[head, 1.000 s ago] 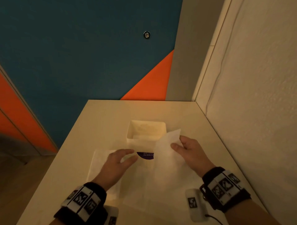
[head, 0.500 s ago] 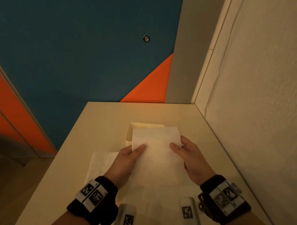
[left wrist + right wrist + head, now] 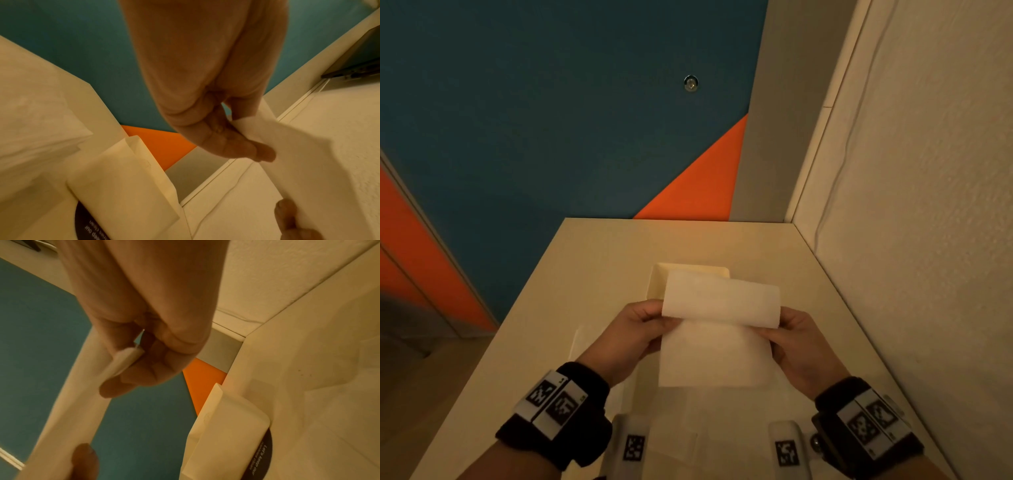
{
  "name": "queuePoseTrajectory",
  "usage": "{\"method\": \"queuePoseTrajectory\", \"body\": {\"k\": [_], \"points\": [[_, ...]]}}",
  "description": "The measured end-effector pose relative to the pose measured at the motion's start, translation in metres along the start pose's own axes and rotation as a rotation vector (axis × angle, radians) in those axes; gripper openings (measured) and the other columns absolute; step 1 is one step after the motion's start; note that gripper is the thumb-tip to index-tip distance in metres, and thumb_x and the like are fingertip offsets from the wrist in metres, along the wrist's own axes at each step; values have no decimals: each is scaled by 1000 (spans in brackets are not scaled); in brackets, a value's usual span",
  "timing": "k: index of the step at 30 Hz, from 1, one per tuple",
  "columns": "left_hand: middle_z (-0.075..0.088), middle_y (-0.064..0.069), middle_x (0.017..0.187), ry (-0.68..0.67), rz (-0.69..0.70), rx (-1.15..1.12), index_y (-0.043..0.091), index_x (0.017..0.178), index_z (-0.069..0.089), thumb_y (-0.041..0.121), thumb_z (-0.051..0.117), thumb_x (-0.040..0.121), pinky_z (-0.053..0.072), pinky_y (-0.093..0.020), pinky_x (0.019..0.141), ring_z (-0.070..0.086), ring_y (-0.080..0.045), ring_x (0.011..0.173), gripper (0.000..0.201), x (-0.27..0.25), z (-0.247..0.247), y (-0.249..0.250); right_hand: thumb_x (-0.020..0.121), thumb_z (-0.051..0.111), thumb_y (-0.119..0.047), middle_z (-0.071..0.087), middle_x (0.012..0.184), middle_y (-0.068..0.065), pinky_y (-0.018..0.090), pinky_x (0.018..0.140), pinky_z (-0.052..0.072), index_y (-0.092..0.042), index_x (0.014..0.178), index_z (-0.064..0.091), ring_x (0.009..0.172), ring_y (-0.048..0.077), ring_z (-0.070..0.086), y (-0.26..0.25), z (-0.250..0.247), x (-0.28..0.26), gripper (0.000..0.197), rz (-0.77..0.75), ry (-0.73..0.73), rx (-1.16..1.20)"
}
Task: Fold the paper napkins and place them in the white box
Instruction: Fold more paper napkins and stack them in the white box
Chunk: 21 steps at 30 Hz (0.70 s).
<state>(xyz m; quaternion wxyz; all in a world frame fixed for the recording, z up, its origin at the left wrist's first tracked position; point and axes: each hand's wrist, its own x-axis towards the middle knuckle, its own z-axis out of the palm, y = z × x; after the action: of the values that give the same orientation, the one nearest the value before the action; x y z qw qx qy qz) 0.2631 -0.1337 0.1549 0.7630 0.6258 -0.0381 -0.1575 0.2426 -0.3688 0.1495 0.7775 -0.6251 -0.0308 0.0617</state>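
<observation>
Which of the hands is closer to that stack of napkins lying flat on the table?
Left. The left hand hangs just above the stack of napkins, while the right hand is across the held napkin, farther away.

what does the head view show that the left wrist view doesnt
Only the head view shows both whole hands, the left hand and right hand, and the white box behind the napkin. Only the left wrist view shows a dark printed label on a packet below. Both show the napkin pinched at its edge and the table.
</observation>
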Motion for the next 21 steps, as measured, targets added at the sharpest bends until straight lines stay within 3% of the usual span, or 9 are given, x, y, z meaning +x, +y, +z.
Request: {"method": "queuePoseTrajectory", "body": {"k": [2,3,4,6,10,12,14,17,21], "points": [[74,-7,93,-27,-3,11,13,86,78,0,51,89,57,-24,68,70,-15,82,29,-1,-2,3,49,89,-44,74,93,7,28,67,57,-19,82,79,88,23,70,-3,0,0,43,-6,-1,-5],[74,-5,91,-38,-8,8,13,81,78,-3,49,90,56,-22,65,70,-14,80,34,-2,-3,5,65,83,-30,74,87,6,28,63,56,-17,74,78,82,24,69,-5,1,0,17,6,9,0],[74,-4,89,-42,-15,2,12,76,78,-4,46,90,54,-20,62,69,-13,79,38,-2,-4,6,79,70,-13,71,81,6,28,58,54,-16,66,76,76,24,65,-6,0,0,14,0,12,-4],[74,-6,91,-40,-18,-24,9,75,77,3,47,88,52,-20,60,69,-15,77,33,-1,-5,7,88,48,7,67,77,6,30,53,44,-14,60,72,70,28,56,-7,0,0,43,27,26,-56],[74,-4,92,-43,7,-45,9,83,77,23,68,71,54,-24,61,69,-18,79,20,-1,-4,4,87,33,9,64,76,5,30,57,37,-10,63,70,74,27,52,-11,4,0,48,55,46,-10],[74,0,90,-16,41,-24,15,78,78,9,80,65,55,-23,60,69,-14,76,15,0,-2,0,82,33,1,64,81,10,31,57,43,-6,78,69,74,28,55,-15,5,-3,37,76,39,91],[73,1,92,23,66,-6,17,77,78,-3,74,71,57,-24,63,69,-12,76,22,0,0,-2,84,32,-11,65,85,13,32,55,49,-6,101,64,70,26,58,-18,5,-4,36,97,11,188],[73,1,95,31,84,-4,20,79,78,-3,72,73,57,-25,64,69,-13,77,25,-1,2,-2,94,43,-9,69,92,15,38,62,54,-21,118,56,74,28,62,-19,6,-4,29,84,49,36],[71,1,97,-52,57,46,21,85,77,5,74,71,56,-26,63,69,-15,82,21,-4,1,1,83,60,10,73,95,15,46,74,57,-35,122,48,86,33,69,-19,4,-4,61,21,41,-241]]}}
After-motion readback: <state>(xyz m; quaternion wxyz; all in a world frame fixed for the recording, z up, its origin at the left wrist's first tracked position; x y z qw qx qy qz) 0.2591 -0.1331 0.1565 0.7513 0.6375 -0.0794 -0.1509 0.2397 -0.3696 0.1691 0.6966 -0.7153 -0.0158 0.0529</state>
